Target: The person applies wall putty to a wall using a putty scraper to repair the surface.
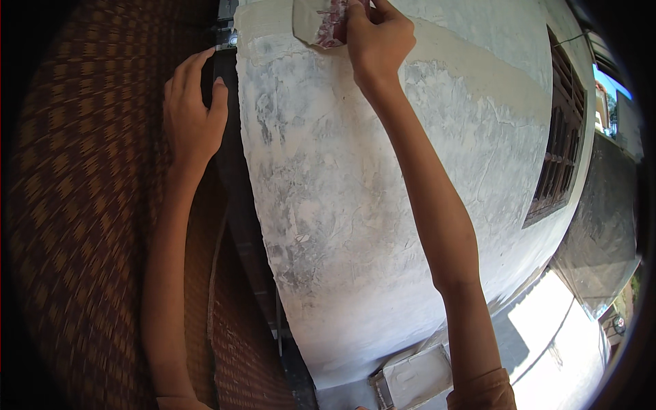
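Note:
My right hand (pixel 384 37) grips a putty knife at the top of the view. The putty knife (pixel 321 24) has a broad blade smeared with beige putty and reddish-brown stains, and it lies against the wall (pixel 328 164). Its handle is mostly hidden by my fingers. To the left, my left hand (pixel 195 109) is raised with fingers stretched and thumb apart. It rests at the dark post (pixel 229 123) beside the wall's edge and holds nothing I can see.
A woven brown panel (pixel 89 184) rises along the left. Low down, a rectangular container (pixel 417 376) holds pale putty. A barred wooden window (pixel 560 137) is set in the wall at right. Sunlight falls on the pale floor (pixel 553 335) at lower right.

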Demonstrator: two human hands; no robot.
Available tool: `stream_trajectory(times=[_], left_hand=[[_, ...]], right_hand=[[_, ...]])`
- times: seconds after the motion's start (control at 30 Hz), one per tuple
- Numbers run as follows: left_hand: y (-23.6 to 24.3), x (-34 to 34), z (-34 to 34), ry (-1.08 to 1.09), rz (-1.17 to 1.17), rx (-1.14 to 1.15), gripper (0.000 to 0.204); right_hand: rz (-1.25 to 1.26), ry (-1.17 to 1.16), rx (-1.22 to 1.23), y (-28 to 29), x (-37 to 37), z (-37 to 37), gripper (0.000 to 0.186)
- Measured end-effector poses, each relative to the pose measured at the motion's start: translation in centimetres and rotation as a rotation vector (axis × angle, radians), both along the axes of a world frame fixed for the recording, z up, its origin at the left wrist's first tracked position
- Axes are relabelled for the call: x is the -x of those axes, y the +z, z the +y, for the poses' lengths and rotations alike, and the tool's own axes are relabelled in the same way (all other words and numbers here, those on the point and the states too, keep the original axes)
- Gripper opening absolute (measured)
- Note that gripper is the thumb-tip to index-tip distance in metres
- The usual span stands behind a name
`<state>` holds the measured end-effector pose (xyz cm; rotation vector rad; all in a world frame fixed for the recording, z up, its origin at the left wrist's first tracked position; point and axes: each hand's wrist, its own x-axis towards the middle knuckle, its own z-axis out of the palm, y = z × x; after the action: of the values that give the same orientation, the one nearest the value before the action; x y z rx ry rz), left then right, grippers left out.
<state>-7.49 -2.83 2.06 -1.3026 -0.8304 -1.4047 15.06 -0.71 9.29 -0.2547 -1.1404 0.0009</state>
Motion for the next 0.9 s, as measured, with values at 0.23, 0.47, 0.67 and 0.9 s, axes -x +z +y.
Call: stream_trajectory(times=[0.23,0.47,0.67,0.9], left_hand=[[0.5,-1.0,0.1,-0.016,0.003,-0.016,0.042],[0.2,-2.4,0.6,-0.036,0.026,-0.003,0.042],[0.3,-1.8,0.5,0.005,0.015,-0.023,0.042],[0.0,-2.1,1.0,0.007,0.013,-0.006,0.04]], right_hand=[[0.182,0.045,-0.044,-1.9,-11.2,0.7,0.045],[-0.015,-0.062,-0.004,-2.8,-5.5,0.9,0.039],[0.165,-0.027,-0.043,-2.3,-12.6,2.7,0.041],[0.03,0.188,-0.084,-2.8,-13.8,3.3,0.045]])
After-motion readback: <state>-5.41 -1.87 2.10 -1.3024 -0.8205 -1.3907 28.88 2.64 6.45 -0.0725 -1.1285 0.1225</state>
